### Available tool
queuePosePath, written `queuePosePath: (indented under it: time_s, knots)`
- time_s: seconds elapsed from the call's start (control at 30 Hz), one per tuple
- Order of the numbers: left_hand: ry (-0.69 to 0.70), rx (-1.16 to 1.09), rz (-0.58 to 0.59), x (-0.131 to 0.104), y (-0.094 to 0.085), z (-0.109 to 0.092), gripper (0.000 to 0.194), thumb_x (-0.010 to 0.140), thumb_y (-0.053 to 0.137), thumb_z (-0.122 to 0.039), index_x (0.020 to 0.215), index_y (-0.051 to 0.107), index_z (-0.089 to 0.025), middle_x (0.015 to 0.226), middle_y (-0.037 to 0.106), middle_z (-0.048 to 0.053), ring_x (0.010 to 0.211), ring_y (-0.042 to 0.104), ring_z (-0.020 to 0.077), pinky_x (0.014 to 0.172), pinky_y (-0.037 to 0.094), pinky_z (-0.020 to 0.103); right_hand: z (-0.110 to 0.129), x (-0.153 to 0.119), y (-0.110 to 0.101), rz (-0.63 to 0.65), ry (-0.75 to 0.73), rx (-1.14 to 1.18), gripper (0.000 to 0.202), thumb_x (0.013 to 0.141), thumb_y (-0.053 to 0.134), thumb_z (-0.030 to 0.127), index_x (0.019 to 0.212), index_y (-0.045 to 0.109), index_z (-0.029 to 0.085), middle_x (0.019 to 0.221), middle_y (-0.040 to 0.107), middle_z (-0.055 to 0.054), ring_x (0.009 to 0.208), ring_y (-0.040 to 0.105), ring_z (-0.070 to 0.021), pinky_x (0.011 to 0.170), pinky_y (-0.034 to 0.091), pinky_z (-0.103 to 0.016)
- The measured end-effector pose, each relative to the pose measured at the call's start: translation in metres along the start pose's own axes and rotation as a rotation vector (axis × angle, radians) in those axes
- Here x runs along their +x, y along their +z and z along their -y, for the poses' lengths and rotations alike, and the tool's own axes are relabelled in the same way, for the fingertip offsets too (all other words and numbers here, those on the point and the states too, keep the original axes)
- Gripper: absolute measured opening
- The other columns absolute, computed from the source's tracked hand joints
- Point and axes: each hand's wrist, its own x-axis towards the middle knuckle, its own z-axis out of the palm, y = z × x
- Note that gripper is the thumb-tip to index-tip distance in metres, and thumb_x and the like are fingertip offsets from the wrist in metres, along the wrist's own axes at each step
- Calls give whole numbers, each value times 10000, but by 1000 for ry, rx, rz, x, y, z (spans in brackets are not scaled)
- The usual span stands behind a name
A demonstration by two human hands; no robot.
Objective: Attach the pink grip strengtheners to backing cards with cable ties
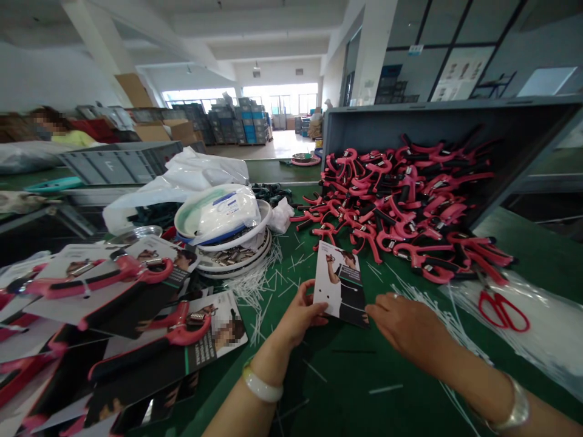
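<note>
A printed backing card (340,285) stands tilted up over the green table, with a picture of a person on it and small holes punched through it. My left hand (303,312) grips its lower left edge between thumb and fingers. Close by the card's lower right corner is my right hand (407,328), its fingers bunched together; whatever they pinch is hidden. Pink and black hand grip strengtheners (410,200) spill out of a tipped grey crate (437,112) beyond my hands. Several carded grip strengtheners (150,340) lie stacked at the left, fastened with white cable ties.
Loose white cable ties (248,291) lie scattered across the green table (337,388). Red-handled scissors (503,311) rest on a clear plastic bag (546,328) at right. Stacked round trays (232,249) hold metal springs. A person (68,133) is at the far left behind a grey crate (122,164).
</note>
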Motion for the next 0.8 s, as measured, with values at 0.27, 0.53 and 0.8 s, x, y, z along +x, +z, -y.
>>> queuePosePath:
  time_s: [0.27,0.53,0.8]
  knots:
    - [21,-23,14,-1,0,0,641,618,757,-213,1156,408,-222,841,610,-8,591,592,89,511,497,189,-3,9,-14,-160,-147,-109,196,695,569,10,762,611,189,691,594,-39,642,536,-181,489,256,-267]
    - [-201,-343,76,-2,8,-4,422,777,641,-359,1105,508,-131,839,672,85,663,682,162,508,509,174,0,18,30,-379,-255,-140,171,772,531,55,859,649,141,743,630,-75,667,532,-179,520,316,-273]
    - [12,-101,-179,-1,26,14,323,633,773,-309,855,622,-130,702,660,16,509,582,77,495,468,178,-3,14,77,-510,-101,50,251,816,498,59,936,677,187,888,691,-47,816,572,-176,685,406,-283]
